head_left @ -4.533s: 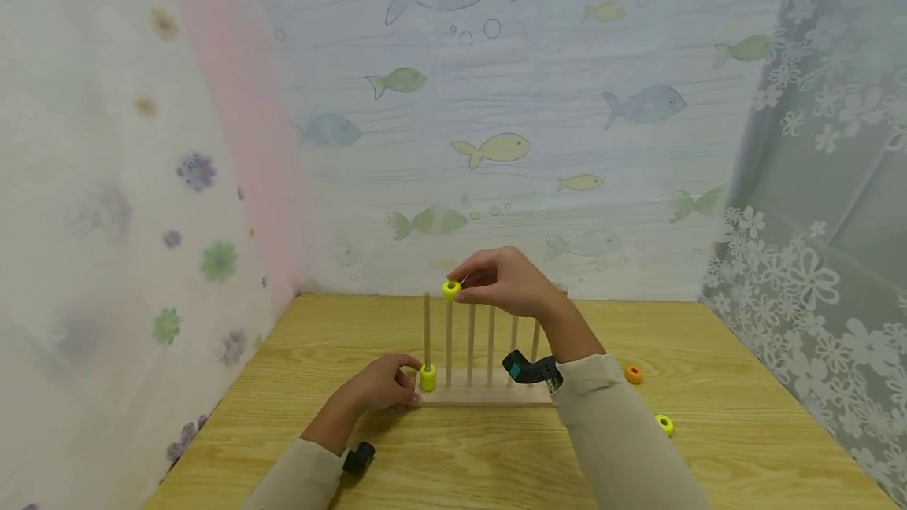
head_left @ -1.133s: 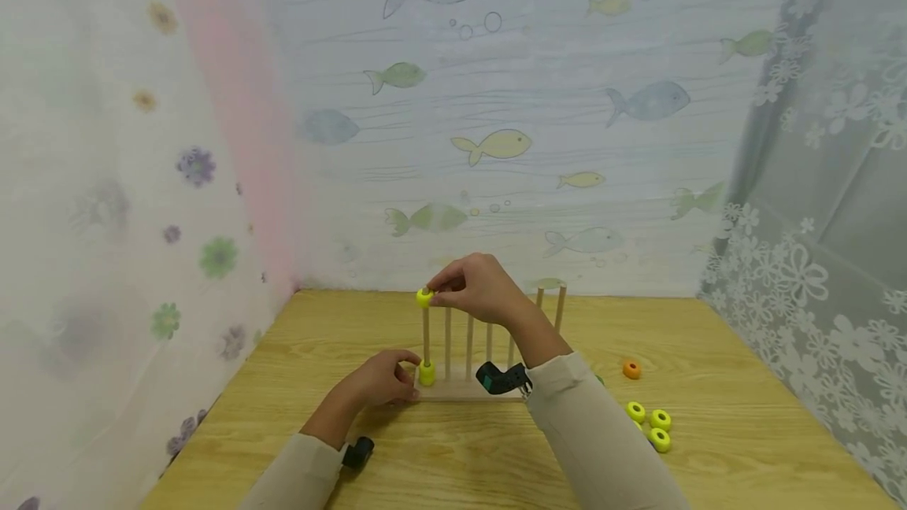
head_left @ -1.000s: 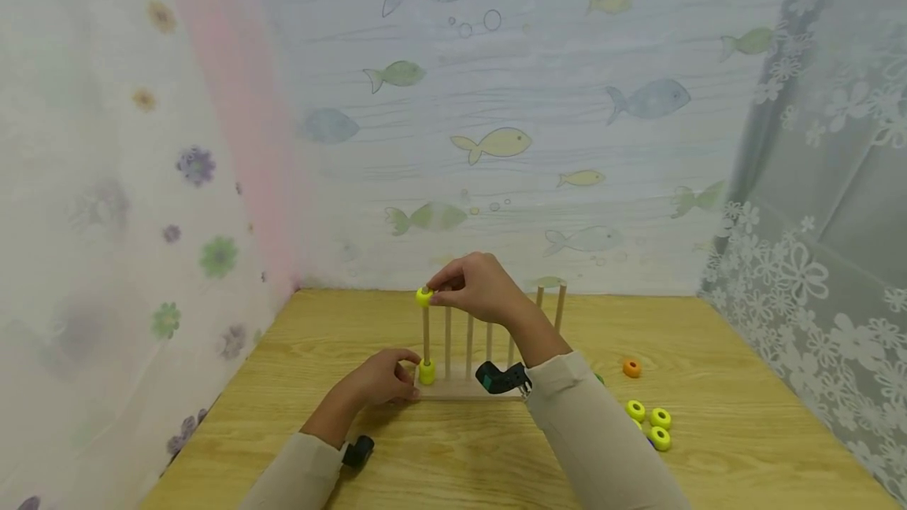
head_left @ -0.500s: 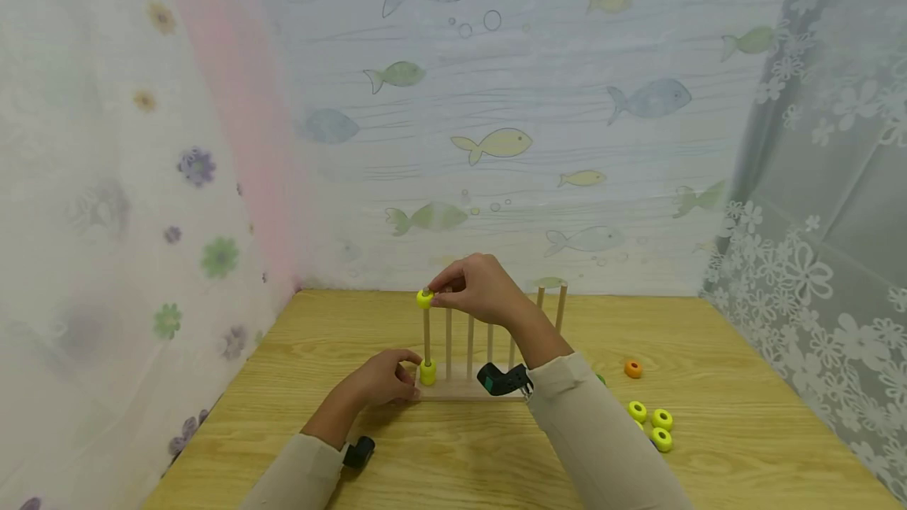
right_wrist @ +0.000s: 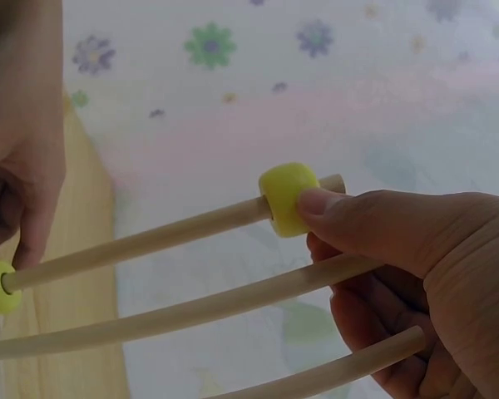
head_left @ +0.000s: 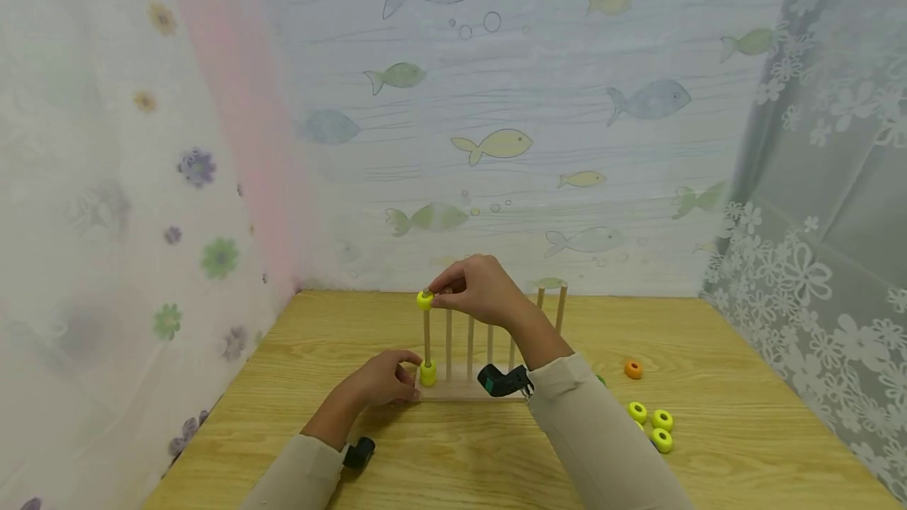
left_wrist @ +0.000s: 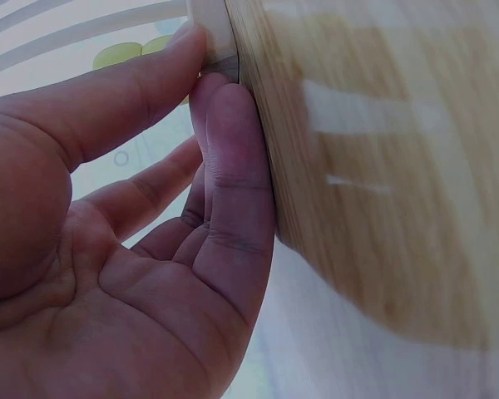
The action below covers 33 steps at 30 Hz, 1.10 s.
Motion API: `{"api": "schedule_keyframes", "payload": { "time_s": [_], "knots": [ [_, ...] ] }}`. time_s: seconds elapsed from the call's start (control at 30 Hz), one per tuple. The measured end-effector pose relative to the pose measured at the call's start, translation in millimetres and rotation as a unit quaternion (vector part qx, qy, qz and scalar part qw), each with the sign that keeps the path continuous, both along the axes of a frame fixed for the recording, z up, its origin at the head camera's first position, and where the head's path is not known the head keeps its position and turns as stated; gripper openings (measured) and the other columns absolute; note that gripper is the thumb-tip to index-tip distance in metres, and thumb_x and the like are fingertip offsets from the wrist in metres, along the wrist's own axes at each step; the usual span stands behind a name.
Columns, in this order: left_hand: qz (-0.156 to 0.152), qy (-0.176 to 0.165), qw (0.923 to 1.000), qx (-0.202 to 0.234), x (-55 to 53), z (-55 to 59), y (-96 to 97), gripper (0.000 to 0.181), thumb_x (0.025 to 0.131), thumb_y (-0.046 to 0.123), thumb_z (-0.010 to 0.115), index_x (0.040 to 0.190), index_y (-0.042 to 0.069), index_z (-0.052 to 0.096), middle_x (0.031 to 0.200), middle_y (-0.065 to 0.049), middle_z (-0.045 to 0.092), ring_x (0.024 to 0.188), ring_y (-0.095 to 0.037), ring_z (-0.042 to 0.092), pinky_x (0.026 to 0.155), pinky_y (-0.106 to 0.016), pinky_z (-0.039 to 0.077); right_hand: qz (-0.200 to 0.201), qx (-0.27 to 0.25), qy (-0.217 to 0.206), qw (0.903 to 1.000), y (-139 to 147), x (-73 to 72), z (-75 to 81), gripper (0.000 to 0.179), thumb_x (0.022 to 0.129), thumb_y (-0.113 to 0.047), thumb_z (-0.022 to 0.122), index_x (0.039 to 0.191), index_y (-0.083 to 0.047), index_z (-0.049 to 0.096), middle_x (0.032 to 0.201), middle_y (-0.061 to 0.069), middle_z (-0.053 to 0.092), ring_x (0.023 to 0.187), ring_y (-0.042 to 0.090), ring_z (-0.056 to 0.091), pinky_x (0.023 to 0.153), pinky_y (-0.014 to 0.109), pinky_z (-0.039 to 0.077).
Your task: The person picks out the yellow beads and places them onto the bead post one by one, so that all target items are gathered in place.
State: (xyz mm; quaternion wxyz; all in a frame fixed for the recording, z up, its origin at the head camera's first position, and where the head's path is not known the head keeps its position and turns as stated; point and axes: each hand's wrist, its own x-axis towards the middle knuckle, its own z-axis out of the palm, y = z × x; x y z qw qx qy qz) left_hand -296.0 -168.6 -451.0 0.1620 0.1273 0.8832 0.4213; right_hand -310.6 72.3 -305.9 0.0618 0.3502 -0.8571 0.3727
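Note:
A wooden peg rack [head_left: 453, 390] stands on the table with a row of upright pegs. My right hand [head_left: 485, 290] pinches a yellow bead [right_wrist: 288, 199] between thumb and fingers. The bead is threaded on the leftmost peg [head_left: 427, 337] just below its tip, which pokes out above. At the foot of that peg sit yellow beads [head_left: 428, 373], apparently two stacked. My left hand [head_left: 383, 378] holds the left end of the rack's base, thumb on top and fingers against the end, as the left wrist view [left_wrist: 175, 208] shows.
Several loose yellow beads [head_left: 662, 419] lie on the table at right, beside my right sleeve [head_left: 602, 431]. Behind them is an orange bead [head_left: 634, 369]. A green bead [head_left: 601, 379] is mostly hidden by the sleeve. Patterned curtains [head_left: 453, 140] stand behind the table.
Since 4.5 s ago my right hand has moved left, bringing a yellow bead onto the leftmost peg. Over the last second the bead has slid down very slightly. My left hand stays put.

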Motion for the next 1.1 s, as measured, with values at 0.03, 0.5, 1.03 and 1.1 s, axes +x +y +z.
{"api": "schedule_keyframes", "payload": {
  "time_s": [0.03, 0.5, 1.03, 1.1],
  "knots": [
    [0.001, 0.0, 1.0, -0.001, 0.1, 0.1, 0.1, 0.06, 0.09, 0.014, 0.083, 0.143, 0.006, 0.056, 0.098, -0.008, 0.066, 0.078, -0.02, 0.067, 0.069, -0.037, 0.058, 0.0, 0.001, 0.001, 1.0, 0.0, 0.1, 0.1, 0.011, 0.093, -0.02, 0.08, 0.104, -0.018, 0.083, 0.099, -0.007, 0.078, 0.083, 0.003, 0.072, 0.075, 0.027, 0.059],
    [0.001, 0.001, 1.0, -0.002, 1.6, 3.5, 0.2, 0.059, 0.089, 0.013, 0.083, 0.142, 0.005, 0.057, 0.096, -0.008, 0.067, 0.077, -0.02, 0.067, 0.068, -0.036, 0.057, -0.002, 0.009, 0.012, 0.9999, 0.4, 1.6, 1.8, 0.013, 0.093, -0.021, 0.08, 0.105, -0.017, 0.083, 0.097, -0.007, 0.077, 0.08, 0.003, 0.07, 0.072, 0.028, 0.057],
    [0.004, -0.003, 1.0, -0.002, 0.1, 1.4, 0.4, 0.058, 0.089, 0.013, 0.083, 0.141, 0.006, 0.058, 0.095, -0.008, 0.067, 0.076, -0.021, 0.066, 0.067, -0.036, 0.057, 0.0, 0.008, 0.017, 0.9998, 0.9, 0.6, -0.8, 0.013, 0.093, -0.021, 0.08, 0.105, -0.018, 0.083, 0.096, -0.007, 0.076, 0.079, 0.003, 0.069, 0.072, 0.028, 0.057],
    [0.003, -0.003, 1.0, 0.001, 0.4, 1.9, 0.2, 0.059, 0.089, 0.012, 0.083, 0.141, 0.005, 0.057, 0.095, -0.008, 0.067, 0.076, -0.021, 0.066, 0.068, -0.036, 0.057, -0.001, 0.01, 0.017, 0.9998, 1.3, 1.0, -0.7, 0.013, 0.093, -0.02, 0.08, 0.106, -0.018, 0.083, 0.096, -0.007, 0.076, 0.08, 0.004, 0.068, 0.073, 0.028, 0.057]
  ]
}}
